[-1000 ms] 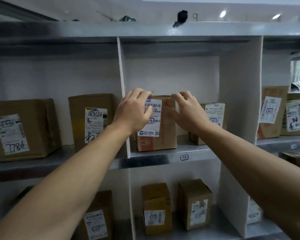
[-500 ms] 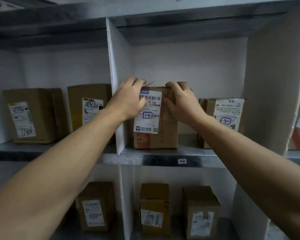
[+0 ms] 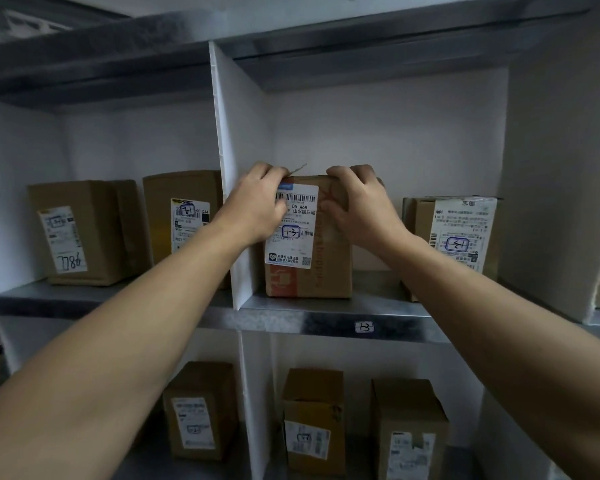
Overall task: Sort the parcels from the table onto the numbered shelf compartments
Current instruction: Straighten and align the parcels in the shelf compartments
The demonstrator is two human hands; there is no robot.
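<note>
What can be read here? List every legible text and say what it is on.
"D5 A68": label on the held parcel.
"山水国际城": same label.
"13", handwritten in a box: same label.
"13": tag on the shelf edge.
"7786", handwritten, upside down: label on the far-left parcel.
Right parcel: its boxed number is unclear.
Lower-shelf labels and all fine print: too blurred to read.

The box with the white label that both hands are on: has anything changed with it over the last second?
Hardly. The box stands on the shelf just right of the white divider throughout, with the left hand and right hand gripping its top corners; neither let go. Mainly the camera moved closer, so everything looks bigger. The neighbouring parcel and the shelf tag stayed put.
</note>
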